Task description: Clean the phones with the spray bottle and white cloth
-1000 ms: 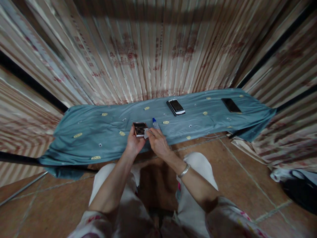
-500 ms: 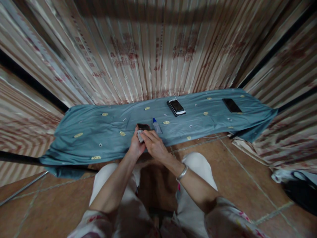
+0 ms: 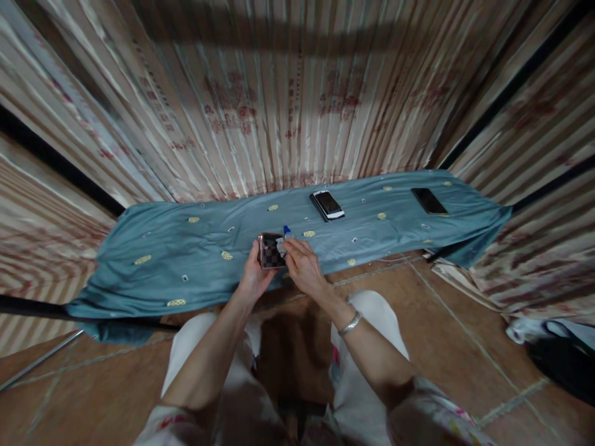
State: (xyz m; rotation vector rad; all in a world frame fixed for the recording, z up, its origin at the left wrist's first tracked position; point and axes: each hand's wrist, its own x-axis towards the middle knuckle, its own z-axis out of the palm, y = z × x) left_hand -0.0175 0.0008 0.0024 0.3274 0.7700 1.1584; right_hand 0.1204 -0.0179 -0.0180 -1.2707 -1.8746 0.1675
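Observation:
My left hand is closed round the lower left edge of a phone with a checkered dark surface facing up. In my right hand is a crumpled pale wipe, pinched between the fingers against the phone's right side. A small bottle with a blue cap lies just beyond my right hand, which covers most of it. Both hands are over the front edge of the cloth-covered table.
A white-framed phone lies on a dark flat item right of centre. Another dark phone rests toward the right end. Striped curtains hang behind and at both sides, with black poles along them. A dark bundle is on the tiled floor.
My right hand has moved right across the phone with the wipe, uncovering the checkered surface. The phone is now turned more toward me. The hand now hides most of the bottle.

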